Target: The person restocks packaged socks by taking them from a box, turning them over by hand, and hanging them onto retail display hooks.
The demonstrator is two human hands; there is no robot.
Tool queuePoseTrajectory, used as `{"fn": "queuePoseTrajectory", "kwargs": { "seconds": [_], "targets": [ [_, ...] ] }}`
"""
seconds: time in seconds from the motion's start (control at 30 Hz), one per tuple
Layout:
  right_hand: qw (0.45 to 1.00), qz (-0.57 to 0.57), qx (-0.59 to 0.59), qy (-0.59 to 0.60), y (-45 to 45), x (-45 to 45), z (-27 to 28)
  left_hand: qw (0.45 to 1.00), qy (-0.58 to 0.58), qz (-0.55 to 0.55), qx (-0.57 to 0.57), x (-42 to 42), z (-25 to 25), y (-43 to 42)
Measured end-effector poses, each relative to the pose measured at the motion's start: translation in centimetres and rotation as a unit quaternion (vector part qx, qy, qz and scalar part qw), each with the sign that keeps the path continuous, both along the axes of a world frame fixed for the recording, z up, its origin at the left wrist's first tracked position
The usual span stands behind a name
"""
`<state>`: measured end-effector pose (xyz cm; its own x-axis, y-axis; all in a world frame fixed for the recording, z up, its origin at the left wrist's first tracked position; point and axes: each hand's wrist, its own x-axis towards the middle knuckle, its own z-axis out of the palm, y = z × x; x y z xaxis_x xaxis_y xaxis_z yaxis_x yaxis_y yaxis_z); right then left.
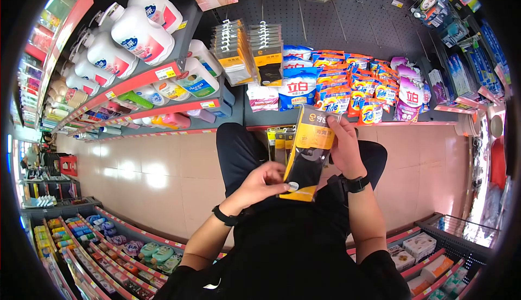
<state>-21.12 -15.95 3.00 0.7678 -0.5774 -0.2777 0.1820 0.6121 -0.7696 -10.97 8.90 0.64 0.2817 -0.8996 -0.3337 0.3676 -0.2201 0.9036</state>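
A flat clear packet with a yellow header and dark folded fabric inside, apparently socks, is tilted in front of my body. My left hand grips its lower left edge, thumb on the front. At the top right corner, my right hand is closed on it, thumb in front and the other fingers partly hidden behind. More yellow-topped packets show low between my knees, partly covered by the held one. Similar packets hang in two rows, one with white contents and one with dark contents.
Bagged laundry detergents and orange Tide bags line the low shelf ahead. Large white pump bottles stand on the left shelf. Black pegboard with bare hooks rises behind. More stocked shelves are behind me, across the tiled floor.
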Motion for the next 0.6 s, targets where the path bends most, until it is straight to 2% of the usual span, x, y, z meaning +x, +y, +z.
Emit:
{"fn": "queuePoseTrajectory", "kwargs": {
  "seconds": [0.03,0.17,0.2,0.23,0.4,0.47,0.6],
  "targets": [
    [0.999,-0.001,0.033,-0.005,0.5,0.1,-0.1,0.999,0.022,-0.027,0.012,-0.2,0.9,0.0],
    [0.994,0.002,0.109,0.004,2.4,0.7,-2.5,0.996,0.054,-0.063,0.019,-1.7,-0.9,0.8],
    [0.991,-0.001,0.132,0.014,2.9,0.8,-2.7,0.997,0.054,-0.056,0.024,-2.1,1.1,0.2],
    [0.989,0.017,0.149,0.004,3.2,0.6,-2.8,0.996,0.049,-0.059,0.039,-2.1,0.8,0.4],
    [0.991,0.039,0.125,0.036,3.6,0.8,-3.7,0.995,0.061,-0.023,0.071,-2.5,0.8,1.0],
    [0.991,0.061,0.099,0.064,3.7,0.6,-4.5,0.995,0.064,0.032,0.069,-2.5,0.6,1.1],
    [0.985,0.116,0.123,0.029,4.3,1.0,-3.5,0.994,0.076,-0.006,0.083,-1.8,1.2,0.8]
  ]
}}
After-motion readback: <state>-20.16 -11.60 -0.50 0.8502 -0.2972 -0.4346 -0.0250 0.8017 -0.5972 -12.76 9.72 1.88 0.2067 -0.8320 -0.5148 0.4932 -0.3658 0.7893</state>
